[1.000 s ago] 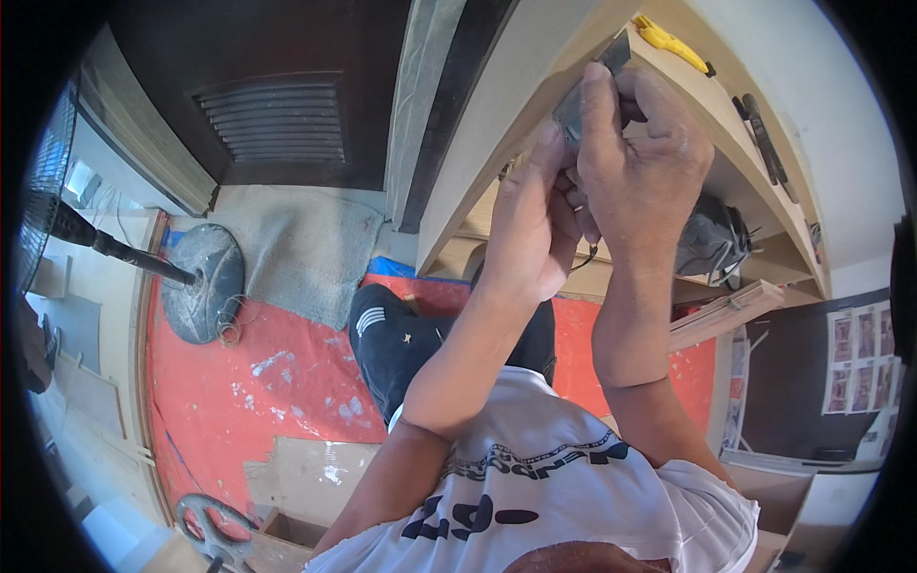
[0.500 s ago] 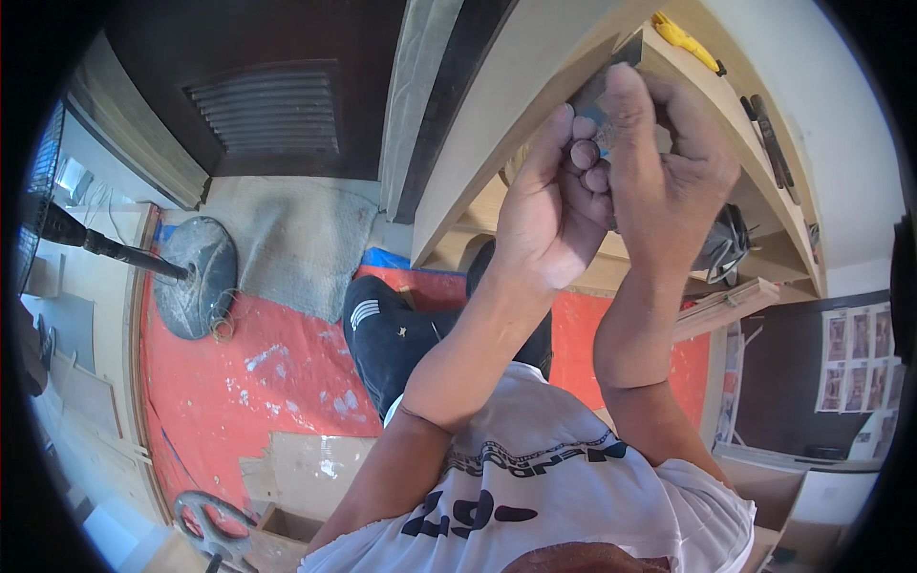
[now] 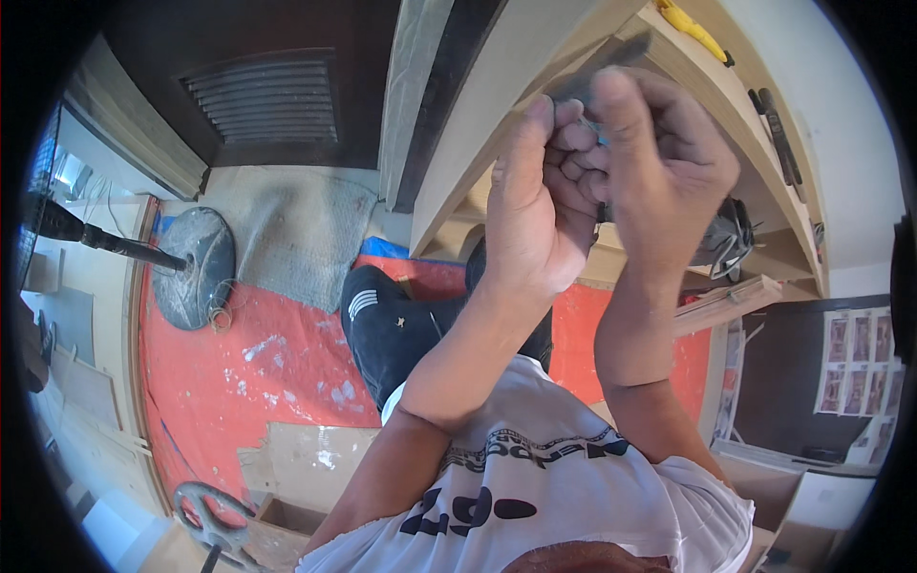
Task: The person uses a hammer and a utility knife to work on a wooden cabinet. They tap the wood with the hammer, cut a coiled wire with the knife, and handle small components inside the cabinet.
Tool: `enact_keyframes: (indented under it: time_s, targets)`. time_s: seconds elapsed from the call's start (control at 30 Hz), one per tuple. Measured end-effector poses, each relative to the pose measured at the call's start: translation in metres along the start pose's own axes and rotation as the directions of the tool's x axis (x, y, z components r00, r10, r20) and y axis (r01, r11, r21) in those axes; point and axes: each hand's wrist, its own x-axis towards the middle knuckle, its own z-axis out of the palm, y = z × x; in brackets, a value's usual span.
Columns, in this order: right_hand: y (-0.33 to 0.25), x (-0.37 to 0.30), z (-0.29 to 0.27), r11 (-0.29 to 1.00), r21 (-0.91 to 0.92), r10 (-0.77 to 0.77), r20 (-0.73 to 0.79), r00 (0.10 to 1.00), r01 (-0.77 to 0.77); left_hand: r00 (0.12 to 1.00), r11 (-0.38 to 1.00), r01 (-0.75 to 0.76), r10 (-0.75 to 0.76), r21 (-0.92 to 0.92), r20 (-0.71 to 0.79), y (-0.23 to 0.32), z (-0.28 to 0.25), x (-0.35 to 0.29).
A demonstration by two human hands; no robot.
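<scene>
Both my hands are raised close together in front of the wooden cabinet. A thin dark grey flat piece (image 3: 616,59) shows beyond my fingertips, its long edge tilted up to the right. My right hand (image 3: 669,158) is closed on it, with the thumb on the near side. My left hand (image 3: 544,201) has its fingers curled in against the right fingers, thumb pointing up. What the left fingers grip is mostly hidden. A small bit of blue shows between the two hands.
The light wood cabinet (image 3: 478,143) surrounds my hands, with a yellow-handled tool (image 3: 690,29) and dark slim tools (image 3: 778,138) along its right side. Wood strips (image 3: 728,306) lie below. A round stand base (image 3: 196,267) sits on red floor sheeting (image 3: 306,358) at left.
The grey piece has turned so that it looks like a narrower strip, angled up to the right. My left hand has shifted slightly left, and the fingers of both hands have moved a little.
</scene>
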Motion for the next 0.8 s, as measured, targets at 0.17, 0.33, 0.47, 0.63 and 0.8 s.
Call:
enact_keyframes:
  time_s: [0.17,0.33,0.47,0.63,0.8]
  targets:
    - [0.017,-0.009,0.006,0.968,-0.179,-0.186,-0.04,0.982,0.176,0.998,0.991,-0.01,0.001,0.132,0.066,-0.001,-0.013,0.004]
    - [0.027,-0.011,0.01,0.914,-0.282,-0.337,-0.129,0.933,0.292,0.973,0.993,0.052,-0.075,0.106,0.22,-0.002,-0.027,0.014]
    - [0.033,-0.009,0.007,0.836,-0.426,-0.438,-0.138,0.888,0.346,0.999,0.948,-0.034,0.026,0.317,0.03,-0.004,-0.024,0.008]
    - [0.03,-0.007,0.008,0.846,-0.382,-0.461,-0.175,0.87,0.372,0.714,-0.039,-0.365,0.629,0.93,0.307,0.007,-0.036,-0.007]
    - [0.031,0.002,0.011,0.825,-0.408,-0.482,-0.149,0.863,0.391,0.347,-0.667,-0.549,0.366,0.503,0.863,0.021,-0.043,0.003]
